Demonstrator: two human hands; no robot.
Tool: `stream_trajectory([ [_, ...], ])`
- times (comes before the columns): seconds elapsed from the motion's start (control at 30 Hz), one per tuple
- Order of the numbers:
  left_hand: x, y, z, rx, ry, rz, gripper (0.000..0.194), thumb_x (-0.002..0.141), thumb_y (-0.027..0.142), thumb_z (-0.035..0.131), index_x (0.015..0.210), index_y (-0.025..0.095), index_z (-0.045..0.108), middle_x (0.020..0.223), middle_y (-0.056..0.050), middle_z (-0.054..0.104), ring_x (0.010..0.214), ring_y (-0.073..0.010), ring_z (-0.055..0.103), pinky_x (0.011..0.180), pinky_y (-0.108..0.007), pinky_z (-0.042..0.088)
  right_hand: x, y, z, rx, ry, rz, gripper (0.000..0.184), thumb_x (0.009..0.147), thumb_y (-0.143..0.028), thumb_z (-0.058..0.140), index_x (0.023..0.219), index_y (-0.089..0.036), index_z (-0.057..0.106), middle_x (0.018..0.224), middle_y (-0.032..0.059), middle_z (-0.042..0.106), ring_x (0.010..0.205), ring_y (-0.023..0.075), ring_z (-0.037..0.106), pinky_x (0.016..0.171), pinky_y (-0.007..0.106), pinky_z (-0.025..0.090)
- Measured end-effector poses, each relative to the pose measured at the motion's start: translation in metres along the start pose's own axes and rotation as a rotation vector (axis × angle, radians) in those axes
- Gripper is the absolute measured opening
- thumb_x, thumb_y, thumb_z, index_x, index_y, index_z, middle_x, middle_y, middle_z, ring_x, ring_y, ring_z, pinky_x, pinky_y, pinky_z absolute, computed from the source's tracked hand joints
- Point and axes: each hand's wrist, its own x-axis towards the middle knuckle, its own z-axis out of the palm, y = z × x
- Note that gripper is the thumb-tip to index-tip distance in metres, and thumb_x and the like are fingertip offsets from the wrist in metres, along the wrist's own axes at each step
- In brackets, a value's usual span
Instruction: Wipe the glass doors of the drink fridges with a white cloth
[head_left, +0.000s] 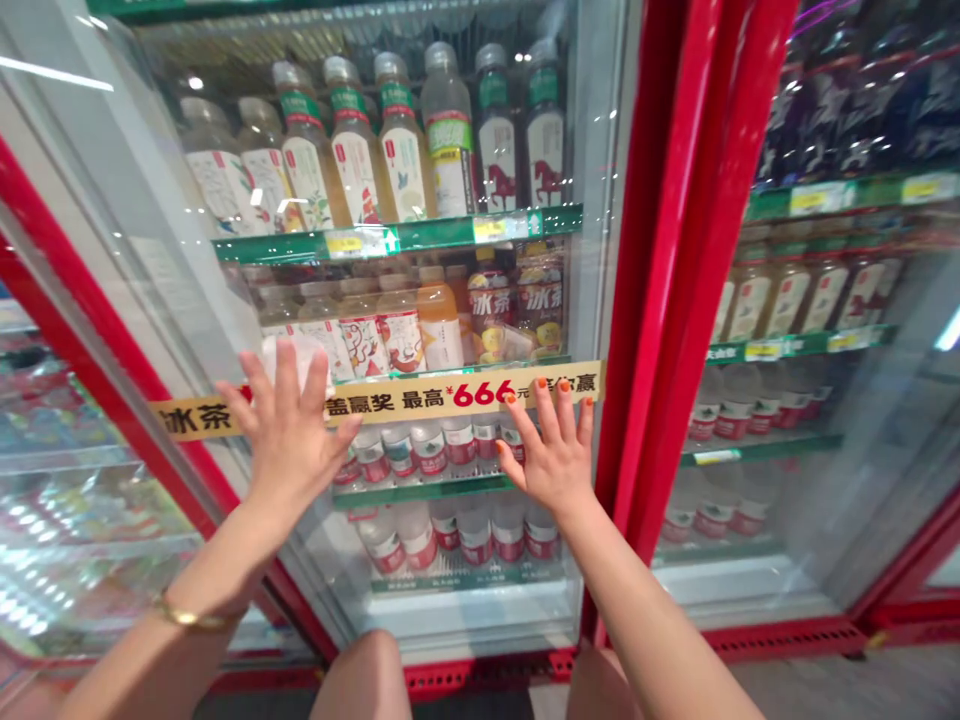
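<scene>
My left hand [291,430] is raised in front of the glass door of a drinks fridge, fingers spread. Behind its fingertips shows a crumpled white thing, perhaps a tissue [298,358], mostly hidden by the fingers. My right hand [551,445] lies flat with spread fingers over the right part of the same glass door [420,625], holding nothing. Its orange-painted fingertips overlap a yellow printed strip [416,400] that runs across the door. Whether either palm presses on the glass, I cannot tell. A gold bangle [196,618] is on my left wrist.
Behind the glass, bottles of tea and juice [400,160] and bottles with pink labels [476,540] stand on green-edged shelves. A red door frame [675,250] divides this fridge from another on the right. More shelves [90,460] are at left. My knees [364,680] are below.
</scene>
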Motion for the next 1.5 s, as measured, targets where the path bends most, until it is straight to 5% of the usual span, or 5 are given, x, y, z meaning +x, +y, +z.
stream_trajectory([
  [0.2,-0.069,0.028,0.032,0.135,-0.011,0.366,0.09,0.104,0.078,0.049,0.179,0.039,0.02,0.188,-0.002,0.02,0.177,-0.0252,-0.01,0.143,-0.058,-0.017,-0.001,0.002,0.0,-0.019,0.001,-0.01,0.095,0.099,-0.056,0.069,0.181,-0.034,0.025,0.186,0.0095,0.035,0.176,0.0375,0.022,0.142,0.062,0.018],
  [0.4,-0.089,-0.02,0.021,0.113,0.04,-0.313,0.085,0.112,0.059,0.036,0.18,0.02,0.003,0.188,-0.019,-0.006,0.172,-0.049,-0.018,0.13,-0.09,-0.011,-0.003,0.001,0.0,0.012,0.031,0.004,0.095,0.1,-0.052,0.068,0.181,-0.034,0.023,0.19,0.0082,0.024,0.176,0.0375,0.021,0.142,0.064,0.02],
  [0.67,-0.16,0.001,0.052,0.096,-0.047,-0.112,0.078,0.104,0.069,0.053,0.166,0.023,0.053,0.18,-0.019,0.039,0.174,-0.0439,0.02,0.142,-0.072,0.016,-0.001,0.0,-0.002,0.018,0.04,-0.009,0.09,0.103,-0.05,0.064,0.181,-0.032,0.023,0.192,0.005,0.011,0.176,0.0388,0.018,0.142,0.065,0.016],
  [1.23,-0.103,0.006,0.038,0.058,0.119,-0.34,0.088,0.112,0.055,0.037,0.179,0.014,-0.003,0.187,-0.022,-0.015,0.175,-0.0433,-0.016,0.14,-0.079,0.002,-0.004,-0.005,-0.001,-0.015,0.057,0.02,0.092,0.101,-0.047,0.065,0.181,-0.032,0.022,0.191,0.005,0.016,0.176,0.0385,0.021,0.142,0.065,0.019],
  [1.5,-0.113,0.064,0.048,0.006,-0.018,0.204,0.079,0.109,0.061,0.05,0.179,0.034,0.025,0.187,-0.004,0.027,0.178,-0.0255,0.005,0.147,-0.047,0.004,-0.006,-0.006,-0.001,-0.018,0.057,0.033,0.096,0.097,-0.047,0.069,0.181,-0.034,0.024,0.189,0.0075,0.025,0.175,0.0383,0.025,0.141,0.065,0.021],
])
